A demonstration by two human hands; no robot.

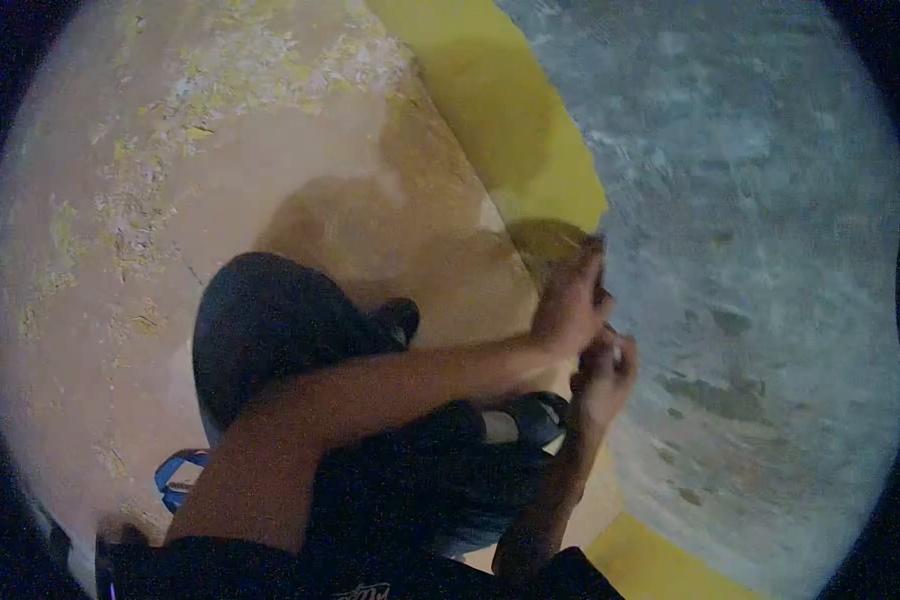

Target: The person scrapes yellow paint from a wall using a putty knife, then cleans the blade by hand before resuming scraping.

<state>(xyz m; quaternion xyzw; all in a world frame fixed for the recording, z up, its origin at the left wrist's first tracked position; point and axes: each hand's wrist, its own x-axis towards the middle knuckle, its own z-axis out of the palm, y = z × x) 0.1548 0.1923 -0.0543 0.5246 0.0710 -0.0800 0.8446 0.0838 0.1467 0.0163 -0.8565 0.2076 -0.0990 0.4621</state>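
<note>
My left hand (568,312) reaches across from the left to the edge of the yellow band (515,120). Its fingers look closed around something small and dark, too blurred to name. Just below, nearly touching it, my right hand (604,378) is curled closed, with a small pale spot showing at its fingers. What it holds, if anything, I cannot make out. Both hands are close to the mottled blue-grey surface (750,220), which meets the yellow band along a ragged edge.
Yellow and whitish flakes (240,75) lie scattered over the beige floor (270,150). My bent knee (270,320) and dark shoe (542,422) are below the hands. A blue item with a pale label (178,476) sits at lower left. Shadows fall across floor and band.
</note>
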